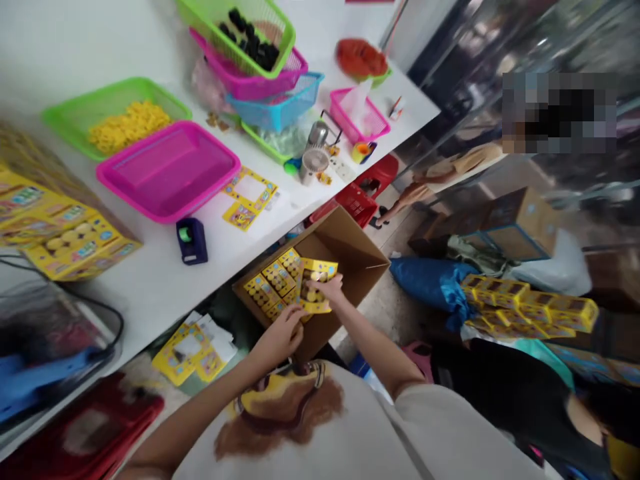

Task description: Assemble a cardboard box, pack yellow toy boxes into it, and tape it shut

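My right hand (330,291) grips a yellow printed box (315,272) with a window front that shows round, pale brown pieces. The box is tilted over an open cardboard carton (357,267). My left hand (287,328) is closed, its fingertips pinching at the lower left edge of the same box. Inside the carton, several similar yellow boxes (273,279) stand packed in rows on the left side, while brown cardboard shows on the right. My hands partly cover the held box and the carton's near side.
A white table (220,267) runs along the left, bearing a pink tray (170,170), a tape dispenser (191,240), stacked baskets (260,87) and yellow boxes (75,243). Flat yellow cards (190,350) lie below its edge. More yellow boxes (530,303) and a person (520,393) are at right.
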A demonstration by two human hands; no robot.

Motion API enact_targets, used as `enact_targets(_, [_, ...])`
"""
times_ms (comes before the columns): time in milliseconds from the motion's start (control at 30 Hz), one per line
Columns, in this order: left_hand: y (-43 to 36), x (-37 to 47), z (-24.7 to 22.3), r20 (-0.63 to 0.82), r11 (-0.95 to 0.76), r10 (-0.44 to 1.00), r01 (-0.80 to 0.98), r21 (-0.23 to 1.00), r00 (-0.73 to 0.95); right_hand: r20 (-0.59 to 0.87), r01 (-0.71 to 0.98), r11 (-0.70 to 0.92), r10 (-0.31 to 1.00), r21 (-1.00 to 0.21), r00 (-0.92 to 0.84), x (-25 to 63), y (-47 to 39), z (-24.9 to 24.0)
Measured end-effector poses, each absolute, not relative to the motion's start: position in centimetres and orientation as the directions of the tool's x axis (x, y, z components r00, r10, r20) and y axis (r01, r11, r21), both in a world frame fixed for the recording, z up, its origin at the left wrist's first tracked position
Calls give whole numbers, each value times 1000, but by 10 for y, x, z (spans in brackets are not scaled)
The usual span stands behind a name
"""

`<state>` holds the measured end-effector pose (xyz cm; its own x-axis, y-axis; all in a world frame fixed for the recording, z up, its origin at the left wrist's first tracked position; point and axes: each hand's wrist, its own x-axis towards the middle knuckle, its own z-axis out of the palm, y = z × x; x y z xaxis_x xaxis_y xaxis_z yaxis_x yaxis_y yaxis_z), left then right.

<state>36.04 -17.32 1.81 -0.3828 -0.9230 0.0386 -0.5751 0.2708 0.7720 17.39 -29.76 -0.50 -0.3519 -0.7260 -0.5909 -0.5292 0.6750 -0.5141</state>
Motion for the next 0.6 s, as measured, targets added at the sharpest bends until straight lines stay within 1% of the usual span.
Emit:
enact_targets(33, [-175,362,17,-41,221,-912,-572,790,-409,-581,-582,677,-717,-450,-386,161,-309,-15])
enact_targets(67, [-176,366,17,-121,185,-891,-594,783,-437,-570,-636,659,-724,-402,-389,149,-322,-25])
enact_targets(133, [-176,374,15,-280,144,-837,-683,716,-470,-559,-737,595,-747,-321,-360,128,-347,-48])
enact_targets(200, [-172,384,15,-414,108,-795,-775,623,-444,-568,-817,518,-763,-253,-308,111,-370,-72])
enact_targets(300, [-161,397,15,-533,16,-777,-858,513,-333,-617,-891,429,-744,-148,-256,92,-391,-110])
enact_targets(367, [-154,402,15,-572,-53,-780,-885,463,-253,-661,-918,388,-712,-87,-238,82,-395,-136])
enact_targets(433, [-150,405,16,-575,-98,-791,-886,453,-207,-696,-930,365,-677,-37,-238,73,-393,-160])
enact_targets(500, [-151,405,17,-531,-102,-822,-863,496,-208,-722,-932,362,-645,-1,-250,65,-389,-183])
enact_targets(600, [-159,403,18,-400,-41,-882,-807,589,-248,-756,-925,378,-598,25,-265,55,-384,-211])
